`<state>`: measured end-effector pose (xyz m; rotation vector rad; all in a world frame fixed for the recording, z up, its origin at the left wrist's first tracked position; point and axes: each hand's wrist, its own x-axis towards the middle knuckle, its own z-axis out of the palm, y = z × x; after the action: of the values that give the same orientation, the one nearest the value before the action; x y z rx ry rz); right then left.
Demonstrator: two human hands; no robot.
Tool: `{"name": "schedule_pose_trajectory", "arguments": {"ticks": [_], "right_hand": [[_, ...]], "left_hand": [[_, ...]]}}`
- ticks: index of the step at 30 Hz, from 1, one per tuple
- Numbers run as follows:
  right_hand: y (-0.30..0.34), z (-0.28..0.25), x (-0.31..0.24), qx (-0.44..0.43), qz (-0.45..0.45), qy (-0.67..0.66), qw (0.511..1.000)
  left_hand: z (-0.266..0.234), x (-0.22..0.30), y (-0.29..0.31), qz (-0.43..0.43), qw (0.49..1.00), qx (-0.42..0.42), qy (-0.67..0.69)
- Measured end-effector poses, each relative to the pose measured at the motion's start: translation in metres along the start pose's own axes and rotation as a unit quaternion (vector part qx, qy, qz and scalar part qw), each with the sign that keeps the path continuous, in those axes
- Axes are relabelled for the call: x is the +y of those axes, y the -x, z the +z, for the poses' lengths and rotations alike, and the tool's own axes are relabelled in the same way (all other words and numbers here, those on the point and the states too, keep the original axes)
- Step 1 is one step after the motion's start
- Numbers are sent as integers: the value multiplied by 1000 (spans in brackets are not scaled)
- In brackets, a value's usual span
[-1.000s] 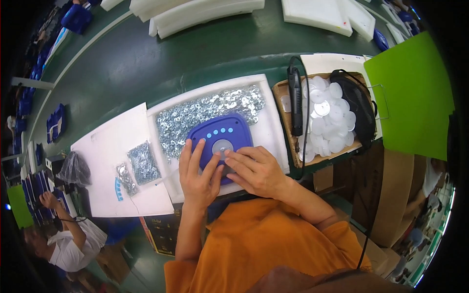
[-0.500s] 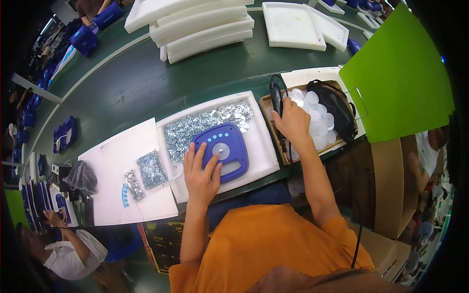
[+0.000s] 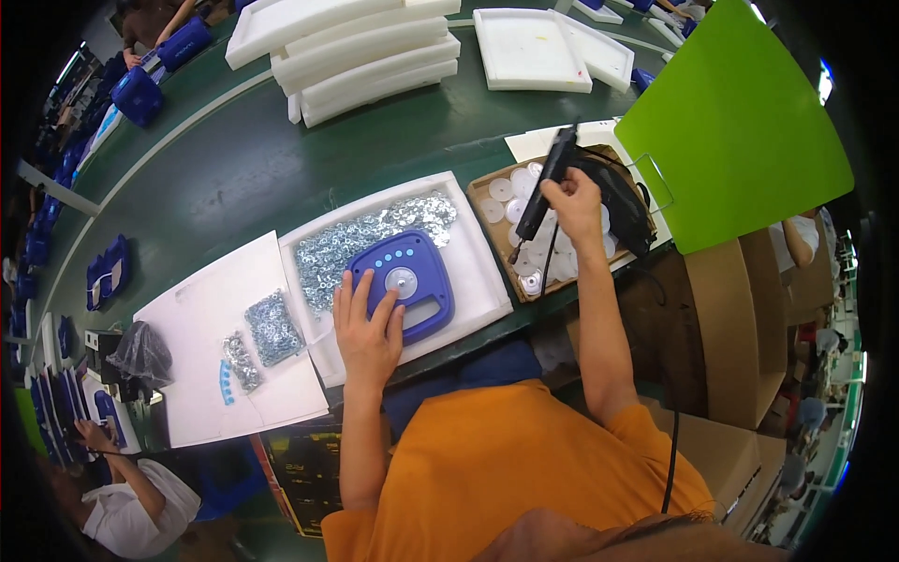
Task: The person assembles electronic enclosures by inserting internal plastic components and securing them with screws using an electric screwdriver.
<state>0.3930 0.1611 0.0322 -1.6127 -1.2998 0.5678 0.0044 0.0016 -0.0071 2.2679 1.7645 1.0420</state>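
Note:
My left hand [image 3: 368,328] rests on the left part of a blue plastic housing [image 3: 428,276], its fingers stretched out and apart. A round clear disc [image 3: 401,282] sits in the middle of the housing, close to my fingertips, below a row of several light-blue dots. The housing lies on a white foam tray [image 3: 473,290], partly over a spread of small metal washers [image 3: 323,253]. Over a cardboard box [image 3: 482,178] my right hand [image 3: 574,208] is closed round a black electric screwdriver [image 3: 548,183], tilted with its tip down toward several white plastic discs [image 3: 562,262].
A black bag [image 3: 613,206] lies in the box's right side, beside a green board [image 3: 730,131]. Left of the tray, bags of metal parts [image 3: 273,328] lie on a white sheet [image 3: 201,323]. Stacked foam trays [image 3: 365,56] stand at the back. A co-worker [image 3: 140,496] sits at far left.
My right hand has raised the screwdriver and tilted it; before, it stood nearly upright at the box's left side. My left hand stays on the housing. The whole view has shifted slightly.

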Motion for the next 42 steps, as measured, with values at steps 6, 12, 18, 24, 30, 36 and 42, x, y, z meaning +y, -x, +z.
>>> {"name": "schedule_pose_trajectory", "arguments": {"ticks": [6, 12, 18, 24, 30, 36, 42], "right_hand": [[31, -30, -44, 14, 27, -375, 927], [65, -5, -73, 10, -139, -507, 850], [95, 25, -120, -95, -67, -580, 807], [111, 74, -126, -189, -55, -489, 850], [130, 122, -141, -167, -113, -434, 878], [140, 144, -132, -185, -138, -399, 888], [134, 152, -128, -285, -191, -402, 849]], "left_hand": [[-4, -2, 4, -3, 1000, 5, 1], [-2, 1, 0, -4, 1000, 12, 19], [-3, -2, 2, -35, 999, -2, 37], [-5, -3, 2, -38, 999, 1, 38], [-5, -3, 2, -30, 998, 17, 46], [-3, -2, 4, -36, 998, 20, 47], [-1, -4, 4, -31, 998, 19, 53]]}}
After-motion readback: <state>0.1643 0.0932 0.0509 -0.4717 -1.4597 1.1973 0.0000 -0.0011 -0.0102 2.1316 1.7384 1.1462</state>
